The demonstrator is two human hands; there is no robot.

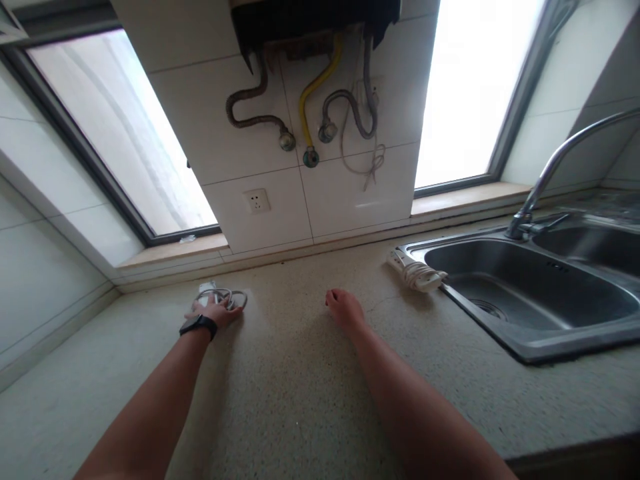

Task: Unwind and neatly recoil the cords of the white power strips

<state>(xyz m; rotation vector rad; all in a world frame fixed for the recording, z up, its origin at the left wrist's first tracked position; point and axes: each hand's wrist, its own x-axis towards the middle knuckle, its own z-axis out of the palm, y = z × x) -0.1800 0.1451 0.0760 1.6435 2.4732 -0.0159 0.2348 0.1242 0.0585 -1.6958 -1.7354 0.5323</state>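
Note:
My left hand [215,312], with a black watch on the wrist, is at the counter's back left. Its fingers are wrapped over a small white block with a looped pale cord [240,300]; the hand covers much of it, so its exact kind is unclear. My right hand [345,308] is curled into a loose fist just over the middle of the counter, and no object shows in it. To the right of that hand, a white power strip [397,261] wound with its own cord lies beside the sink, apart from both hands.
The speckled counter [295,387] runs below a tiled wall. At the right is a steel double sink [480,340] with a tall curved tap [547,170]. A wall socket [257,200], hoses and a yellow gas pipe [306,107] are under a dark water heater [310,20].

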